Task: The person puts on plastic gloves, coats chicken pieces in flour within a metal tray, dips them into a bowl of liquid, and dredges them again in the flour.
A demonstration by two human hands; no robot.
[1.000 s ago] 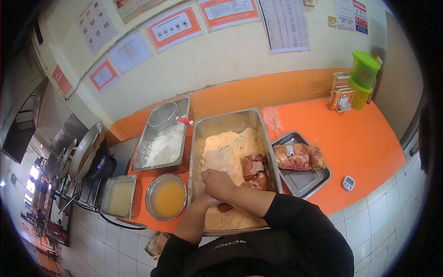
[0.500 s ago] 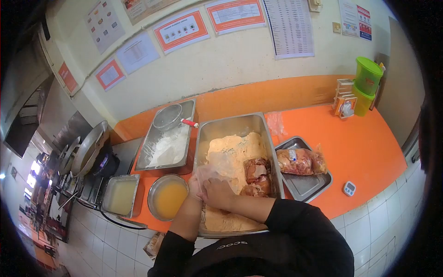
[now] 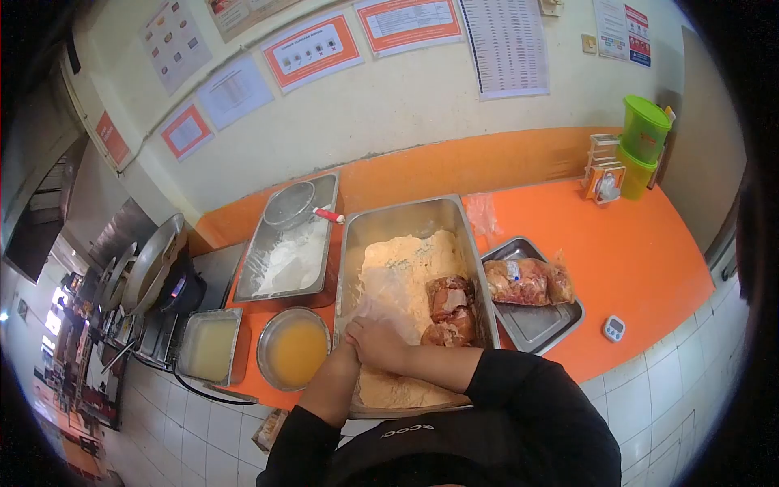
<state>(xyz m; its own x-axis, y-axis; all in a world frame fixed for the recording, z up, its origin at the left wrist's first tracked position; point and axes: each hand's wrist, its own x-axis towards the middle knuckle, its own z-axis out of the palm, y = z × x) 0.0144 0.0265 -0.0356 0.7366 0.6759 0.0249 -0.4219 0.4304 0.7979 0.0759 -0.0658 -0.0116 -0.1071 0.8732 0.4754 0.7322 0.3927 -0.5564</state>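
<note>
Our orange desk [image 3: 649,260] meets a wall [image 3: 389,114] with posters [image 3: 312,53]; over the powdery tray [image 3: 410,219] our hands [image 3: 375,342] overlap, their openness and hold we cannot tell

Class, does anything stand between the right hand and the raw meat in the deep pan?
Nothing rigid is visible between the right hand and the raw meat, and no wall of the deep pan separates them; only pale orange powder and clear plastic lie near that gap.
</note>
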